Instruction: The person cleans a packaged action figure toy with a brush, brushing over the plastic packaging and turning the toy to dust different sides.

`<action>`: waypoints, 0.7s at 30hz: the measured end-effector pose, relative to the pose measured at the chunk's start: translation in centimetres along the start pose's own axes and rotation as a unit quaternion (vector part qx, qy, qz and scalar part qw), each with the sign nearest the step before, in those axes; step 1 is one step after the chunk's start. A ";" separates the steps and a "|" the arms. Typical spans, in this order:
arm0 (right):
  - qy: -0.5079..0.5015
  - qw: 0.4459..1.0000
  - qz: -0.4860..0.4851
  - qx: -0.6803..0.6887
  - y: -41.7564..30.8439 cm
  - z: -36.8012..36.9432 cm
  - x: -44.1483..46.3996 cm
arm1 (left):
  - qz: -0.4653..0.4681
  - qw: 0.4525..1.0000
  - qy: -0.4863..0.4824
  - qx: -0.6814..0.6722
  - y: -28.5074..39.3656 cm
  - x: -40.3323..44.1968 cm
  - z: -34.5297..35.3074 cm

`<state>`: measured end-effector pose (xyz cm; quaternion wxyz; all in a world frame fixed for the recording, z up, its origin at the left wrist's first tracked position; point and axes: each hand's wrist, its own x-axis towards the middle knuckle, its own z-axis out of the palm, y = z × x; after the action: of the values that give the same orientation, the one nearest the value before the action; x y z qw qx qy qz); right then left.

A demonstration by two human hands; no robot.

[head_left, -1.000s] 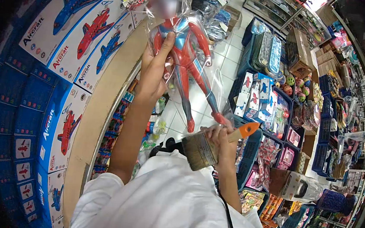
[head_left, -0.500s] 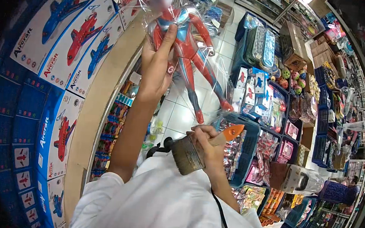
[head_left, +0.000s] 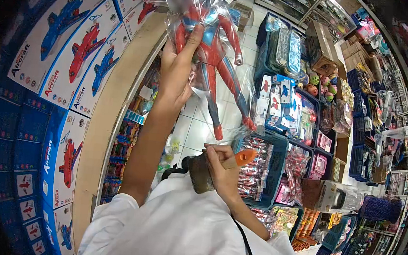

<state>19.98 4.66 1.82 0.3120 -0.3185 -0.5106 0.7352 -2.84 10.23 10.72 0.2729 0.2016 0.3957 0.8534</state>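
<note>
A red and blue action figure (head_left: pixel 211 55) in a clear plastic bag is held up at the top middle. My left hand (head_left: pixel 179 67) is closed around its side, the thumb pressed over the figure's torso. Lower down, my right hand (head_left: pixel 223 172) grips a wide paintbrush (head_left: pixel 201 176). Its orange handle tip (head_left: pixel 245 157) points right, and its dark bristles hang down to the left, close to my white shirt. The brush and the bagged figure are apart.
Boxes of toy aircraft (head_left: pixel 81 51) are stacked at the left beside a tan shelf edge (head_left: pixel 95 161). Blue baskets (head_left: pixel 274 170) of packaged toys stand at the right, with cardboard boxes (head_left: pixel 323 48) behind. Tiled floor (head_left: pixel 191 129) shows between the shelf and baskets.
My right hand has shifted slightly left and down with the paintbrush, whose bristles now point more downward. My left hand still holds the bagged figure, which has turned slightly.
</note>
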 end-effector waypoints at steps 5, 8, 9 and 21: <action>0.004 0.999 -0.031 -0.033 0.3 -0.9 -0.5 | 0.005 1.000 -0.016 -0.012 0.5 -0.1 0.6; 0.045 0.992 -0.111 0.033 0.2 -0.9 -0.5 | 0.004 1.000 -0.005 -0.016 0.9 -0.2 1.4; 0.048 0.992 -0.112 0.033 0.0 -1.0 -0.4 | 0.003 1.000 -0.007 -0.017 0.8 -0.2 1.5; -0.002 0.998 -0.056 -0.040 -0.8 -1.2 0.1 | -0.023 1.000 0.005 0.006 0.7 0.0 1.4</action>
<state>21.00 5.61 2.26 0.3385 -0.3005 -0.5571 0.6962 -2.29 10.69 12.11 0.2895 0.1898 0.4070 0.8453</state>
